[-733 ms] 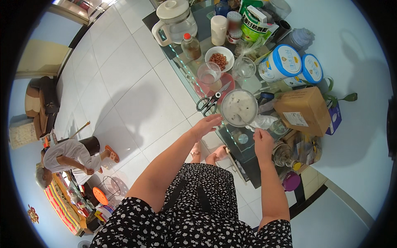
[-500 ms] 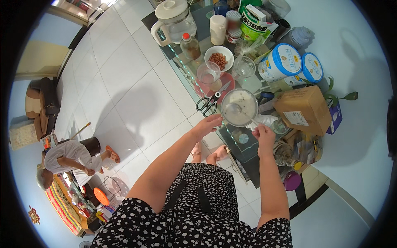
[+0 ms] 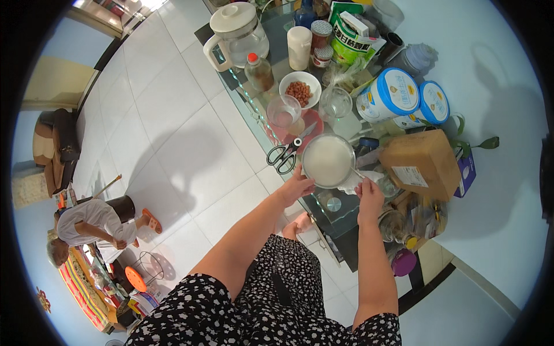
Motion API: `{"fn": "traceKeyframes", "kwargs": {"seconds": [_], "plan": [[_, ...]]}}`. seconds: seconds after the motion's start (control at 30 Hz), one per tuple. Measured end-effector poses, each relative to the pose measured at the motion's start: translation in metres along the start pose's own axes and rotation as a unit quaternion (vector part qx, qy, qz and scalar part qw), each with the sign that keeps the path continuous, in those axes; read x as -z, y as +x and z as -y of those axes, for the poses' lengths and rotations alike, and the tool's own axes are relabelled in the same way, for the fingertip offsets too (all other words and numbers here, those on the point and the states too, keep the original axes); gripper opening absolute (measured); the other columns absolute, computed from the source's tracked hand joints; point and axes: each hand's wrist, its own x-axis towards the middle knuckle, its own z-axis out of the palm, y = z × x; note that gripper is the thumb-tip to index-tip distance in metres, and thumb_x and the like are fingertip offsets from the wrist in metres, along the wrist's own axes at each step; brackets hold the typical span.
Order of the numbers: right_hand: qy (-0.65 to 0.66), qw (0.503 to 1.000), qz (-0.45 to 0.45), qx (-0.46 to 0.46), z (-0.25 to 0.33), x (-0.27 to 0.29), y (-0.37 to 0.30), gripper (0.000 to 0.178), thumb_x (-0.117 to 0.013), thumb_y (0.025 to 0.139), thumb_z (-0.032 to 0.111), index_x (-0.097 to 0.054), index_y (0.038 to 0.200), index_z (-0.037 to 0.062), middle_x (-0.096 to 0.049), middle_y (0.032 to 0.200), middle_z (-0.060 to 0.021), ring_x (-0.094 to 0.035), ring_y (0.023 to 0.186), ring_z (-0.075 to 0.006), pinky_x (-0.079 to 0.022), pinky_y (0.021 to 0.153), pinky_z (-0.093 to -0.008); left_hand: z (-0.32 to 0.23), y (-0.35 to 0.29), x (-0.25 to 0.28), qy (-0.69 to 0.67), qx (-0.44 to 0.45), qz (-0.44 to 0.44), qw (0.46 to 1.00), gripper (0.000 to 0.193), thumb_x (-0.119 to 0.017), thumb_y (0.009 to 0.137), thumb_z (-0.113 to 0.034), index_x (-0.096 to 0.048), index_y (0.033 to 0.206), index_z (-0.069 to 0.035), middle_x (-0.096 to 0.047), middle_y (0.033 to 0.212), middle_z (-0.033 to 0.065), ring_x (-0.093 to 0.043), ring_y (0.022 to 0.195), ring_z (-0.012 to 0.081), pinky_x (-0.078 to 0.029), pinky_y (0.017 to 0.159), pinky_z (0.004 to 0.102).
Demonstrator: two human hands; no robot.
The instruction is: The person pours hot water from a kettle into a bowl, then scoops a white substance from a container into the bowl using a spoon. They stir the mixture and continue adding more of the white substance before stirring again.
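Note:
A round bowl of cloudy whitish liquid stands on the glass-topped table's near part. My left hand curls its fingers and thumb against the bowl's left and lower side. Closed in a pinch, my right hand grips the handle of a spoon at the right rim; the spoon's head is hidden in the liquid. Black-handled scissors lie left of the bowl, their blades over a pink-red dish. A crumpled white tissue lies beside the bowl, near my right hand.
Behind are a clear cup, a bowl of reddish-brown nuts, a glass and a kettle. Blue-and-white tubs and a cardboard box stand to the right. Another person sits at far left.
My left hand has come onto the bowl's side from just below it. The spoon's head, visible before, has gone under the liquid. The view has shifted slightly.

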Motion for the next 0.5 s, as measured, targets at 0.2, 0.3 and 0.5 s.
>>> {"fn": "traceKeyframes", "kwargs": {"seconds": [0.2,0.3,0.5], "plan": [[0.041,0.999,-0.011,-0.024,-0.006,-0.002,0.001,0.027,-0.057,0.093,0.020,-0.062,0.101,-0.0048,-0.060,0.082,-0.0037,-0.055,0.069,-0.0093,-0.049,0.066,-0.0236,-0.003,0.010,-0.018,-0.068,-0.005,-0.008,0.998,0.075,-0.047,0.085,0.004,-0.008,0.143,-0.023,-0.042,0.131,0.0085,-0.056,0.108,0.0229,-0.050,0.092,0.0356],[0.037,0.999,-0.006,-0.027,0.002,-0.005,-0.002,0.023,-0.056,0.093,0.020,-0.061,0.099,-0.0024,-0.058,0.081,-0.0027,-0.055,0.069,-0.0092,-0.050,0.069,-0.0239,-0.007,0.006,-0.021,-0.031,-0.013,-0.063,0.997,0.077,-0.049,0.082,0.003,-0.008,0.142,-0.021,-0.043,0.130,0.0094,-0.058,0.104,0.0231,-0.052,0.088,0.0375],[0.056,0.998,0.014,0.011,0.024,0.001,-0.020,0.021,-0.056,0.094,0.020,-0.061,0.096,0.0000,-0.057,0.080,-0.0014,-0.054,0.069,-0.0084,-0.050,0.070,-0.0236,-0.027,-0.029,-0.027,0.014,-0.013,-0.033,0.999,0.082,-0.050,0.077,0.000,-0.003,0.141,-0.019,-0.042,0.125,0.0116,-0.058,0.103,0.0224,-0.054,0.084,0.0373]]}}
